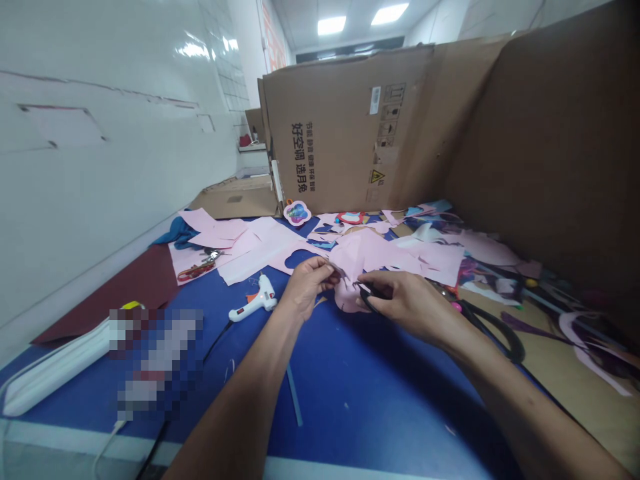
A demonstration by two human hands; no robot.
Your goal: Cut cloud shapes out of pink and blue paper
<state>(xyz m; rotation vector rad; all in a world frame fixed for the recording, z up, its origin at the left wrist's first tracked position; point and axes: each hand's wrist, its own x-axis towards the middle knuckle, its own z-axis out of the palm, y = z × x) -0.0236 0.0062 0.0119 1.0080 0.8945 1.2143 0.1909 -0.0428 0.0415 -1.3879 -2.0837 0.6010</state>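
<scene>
2 bare hands meet above the middle of the blue desk (350, 413). The left hand (313, 283) has a narrow grip: its fingertips are pinched on a thin piece (340, 269), too small to tell exactly what it is. The right hand (400, 297) is closed around the black scissors (369, 293), with their tip near the left fingertips. Just below them is a rounded pink cutout (347, 298).

Toward the left edge of the desk, there are 1 white glue gun (257, 301), 1 blurred object (163, 363) and 1 long white object (55, 373). A maroon sheet (110, 297) lies along this edge. Near the front edge, 1 blue strip (295, 397) lies beside the left forearm. Pink sheets (260, 243) spread toward the far edge, where 1 flower-shaped ornament (297, 213) is in front of the big cardboard (345, 133). On the right side, a large black handle (500, 333) lies near mixed scraps (490, 273).
</scene>
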